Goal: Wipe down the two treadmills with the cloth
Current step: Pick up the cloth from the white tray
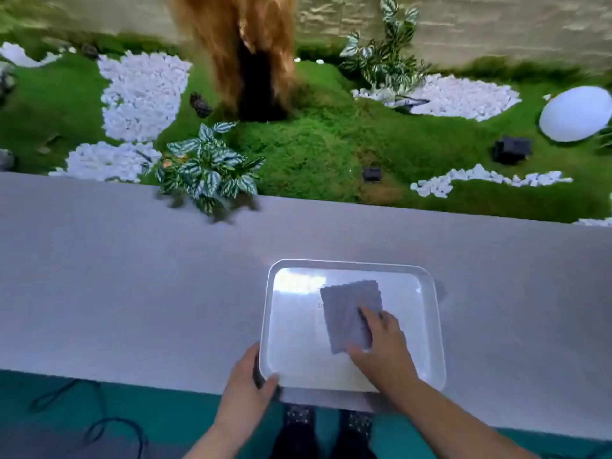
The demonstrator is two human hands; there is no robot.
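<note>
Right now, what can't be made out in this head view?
Head view only.
No treadmills in frame.
The cloth: near corner covered by the right hand.
The tray: faint print beside the cloth, too small to read.
The left hand: fingertips hidden by the tray's rim.
The tree trunk: blurred, cut off by the top edge.

I see the right hand (384, 349) pinching the grey cloth (347, 313), which lies in the white tray (298, 326) on the grey ledge (132, 293). The left hand (246, 385) grips the tray's near left corner, thumb over the rim.
</note>
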